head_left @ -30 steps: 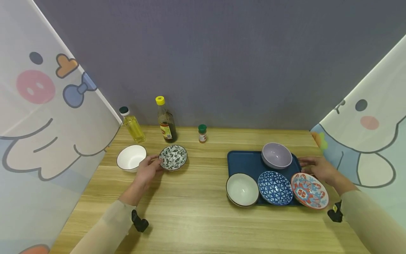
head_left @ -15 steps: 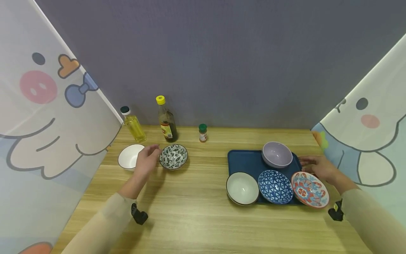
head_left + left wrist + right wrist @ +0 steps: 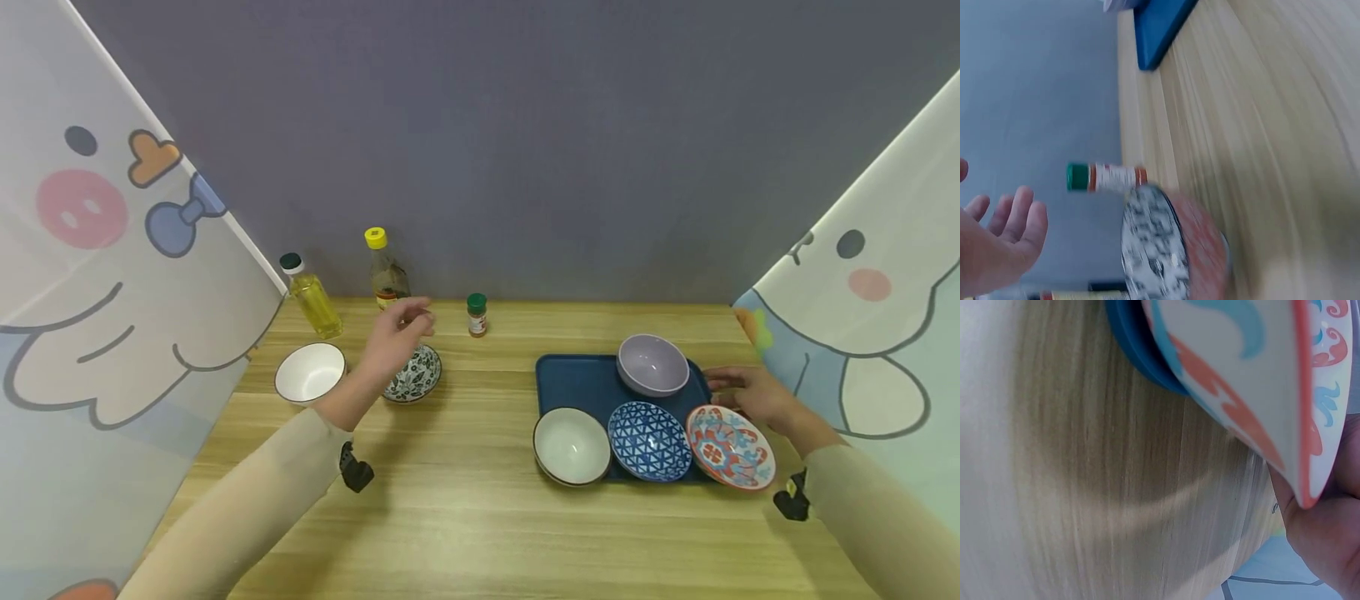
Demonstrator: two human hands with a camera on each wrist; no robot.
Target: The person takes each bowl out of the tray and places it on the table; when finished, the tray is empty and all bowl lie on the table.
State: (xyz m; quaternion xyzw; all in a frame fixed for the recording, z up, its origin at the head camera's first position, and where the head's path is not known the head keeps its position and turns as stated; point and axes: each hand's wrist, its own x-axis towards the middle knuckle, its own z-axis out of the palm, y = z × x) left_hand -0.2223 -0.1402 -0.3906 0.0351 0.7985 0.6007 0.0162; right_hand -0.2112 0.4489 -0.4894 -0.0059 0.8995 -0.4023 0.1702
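Observation:
In the head view my left hand is raised over a small leaf-patterned bowl, partly covering it and the lower part of a dark sauce bottle behind. Its fingers are loosely bent and nothing is held; the left wrist view shows the same hand apart from the bowl. My right hand lies at the right edge of a blue tray, fingers extended toward the rim. Beside it, a red-and-blue patterned bowl tilts over the tray edge and hides part of that hand in the right wrist view.
On the tray are a lilac bowl, a blue triangle-patterned bowl and a white dark-rimmed bowl. To the left stand another white bowl and an oil bottle. A green-capped spice jar is near the back wall.
My left hand has left the side of the leaf-patterned bowl and moved up and to the right, over it toward the sauce bottle. The right hand and the bowls stay put.

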